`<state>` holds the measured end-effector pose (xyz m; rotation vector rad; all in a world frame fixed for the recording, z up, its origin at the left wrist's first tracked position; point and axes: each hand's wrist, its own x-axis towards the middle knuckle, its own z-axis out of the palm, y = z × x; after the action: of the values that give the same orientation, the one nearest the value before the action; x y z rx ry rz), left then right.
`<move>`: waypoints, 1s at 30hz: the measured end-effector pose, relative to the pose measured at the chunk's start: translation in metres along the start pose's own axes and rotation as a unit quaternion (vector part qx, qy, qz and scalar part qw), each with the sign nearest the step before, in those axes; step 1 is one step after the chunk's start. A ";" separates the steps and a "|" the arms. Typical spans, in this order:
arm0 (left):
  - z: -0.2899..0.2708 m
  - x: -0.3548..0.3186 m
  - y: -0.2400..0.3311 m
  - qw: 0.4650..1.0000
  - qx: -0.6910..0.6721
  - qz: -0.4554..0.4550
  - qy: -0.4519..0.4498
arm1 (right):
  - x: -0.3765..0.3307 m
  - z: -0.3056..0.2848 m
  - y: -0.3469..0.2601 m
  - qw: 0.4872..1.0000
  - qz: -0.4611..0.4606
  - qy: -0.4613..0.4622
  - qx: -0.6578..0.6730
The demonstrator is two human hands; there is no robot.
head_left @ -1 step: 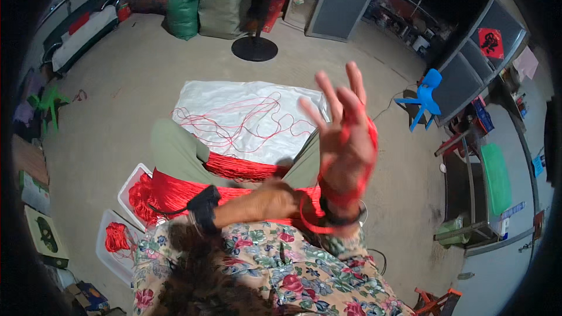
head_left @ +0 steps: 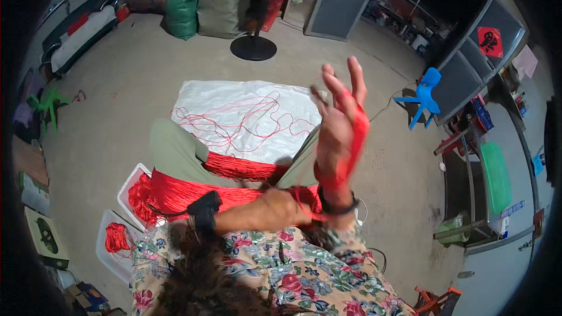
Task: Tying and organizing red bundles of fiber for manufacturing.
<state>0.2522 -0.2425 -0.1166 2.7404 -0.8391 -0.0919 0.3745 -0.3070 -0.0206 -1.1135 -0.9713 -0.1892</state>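
My right hand (head_left: 336,134) is raised in front of me, fingers stretched upward and apart. Red cord (head_left: 358,140) lies in a band along its outer edge, between the fingers and the wrist. A loose red loop hangs by that wrist. Low over my lap, my left hand (head_left: 281,206) reaches across close to the right wrist; its fingers are blurred and partly hidden. Beneath it a thick bundle of red cord (head_left: 181,190) spreads across my legs. Another stretch of red cord (head_left: 246,168) spans the gap between my knees.
Tangled red strands lie on a white sheet (head_left: 275,89) ahead. Two white bins (head_left: 123,194) with red cord stand at my left. Farther off are a black fan base (head_left: 253,48), filled sacks (head_left: 222,9), a blue chair (head_left: 426,93) and a green-topped stand (head_left: 496,178) at right.
My right hand has turned and its fingers have drawn closer together. The cord band has shifted along its outer edge, and the loop by the wrist has changed shape. My left hand has moved slightly.
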 end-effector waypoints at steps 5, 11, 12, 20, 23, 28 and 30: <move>-0.086 -0.032 0.018 0.973 -0.143 0.117 0.140 | -0.014 0.001 0.055 0.930 -0.123 -0.093 -0.335; -0.177 -0.043 -0.050 0.935 0.097 0.043 0.337 | -0.063 -0.001 -0.018 0.963 0.017 -0.199 -0.183; -0.177 -0.044 -0.060 0.939 0.040 0.014 0.340 | -0.063 -0.006 -0.023 0.960 -0.039 -0.205 -0.189; 0.023 0.026 -0.083 0.911 -0.203 0.079 0.350 | -0.033 -0.002 -0.028 0.977 0.058 -0.092 0.181; 0.026 0.011 -0.029 0.970 -0.087 0.035 0.223 | -0.019 -0.012 0.014 0.989 0.095 -0.047 0.098; -0.054 -0.024 0.025 0.993 -0.049 0.055 0.091 | -0.030 0.004 0.064 0.958 -0.029 -0.081 -0.274; -0.099 -0.034 0.019 0.990 0.047 0.068 0.116 | -0.043 0.009 0.055 0.927 -0.094 -0.157 -0.326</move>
<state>0.2276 -0.2151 -0.0173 2.6999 -0.9797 0.2950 0.3757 -0.2868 -0.0882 -1.6936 -1.3538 -0.5306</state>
